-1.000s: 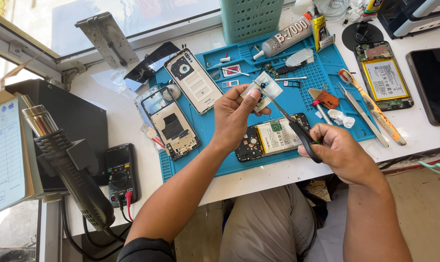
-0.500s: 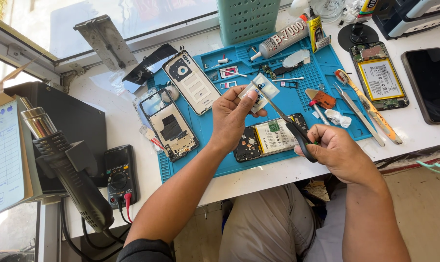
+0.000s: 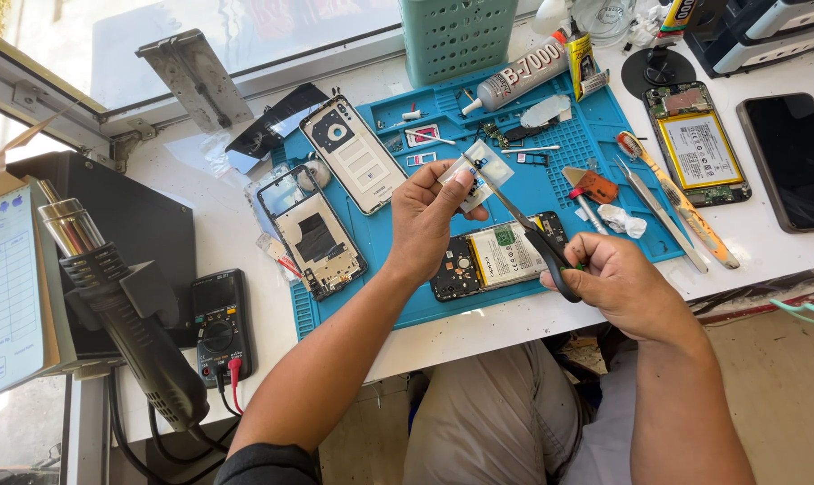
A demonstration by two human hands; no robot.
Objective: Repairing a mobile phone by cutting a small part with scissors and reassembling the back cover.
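Note:
My left hand [image 3: 432, 216] pinches a small clear plastic packet [image 3: 480, 171] above the blue work mat [image 3: 559, 153]. My right hand [image 3: 615, 280] grips black-handled scissors [image 3: 531, 232] whose blades point up-left and touch the packet's edge. Under both hands lies an opened phone [image 3: 501, 255] with its battery and circuit board showing. A phone back cover [image 3: 353, 154] and a phone frame [image 3: 312, 233] lie on the mat to the left of my left hand.
Glue tube [image 3: 519, 79], tweezers [image 3: 660, 214], a pry tool [image 3: 676, 198] and small parts lie on the mat. Another opened phone [image 3: 697, 147] and a dark phone [image 3: 791, 162] sit right. A hot-air gun [image 3: 133, 323] and a multimeter [image 3: 220, 325] stand left; a green basket [image 3: 456, 36] is at the back.
Both hands have stayed almost in place. The scissor blades have closed in slightly on the packet held by my left hand.

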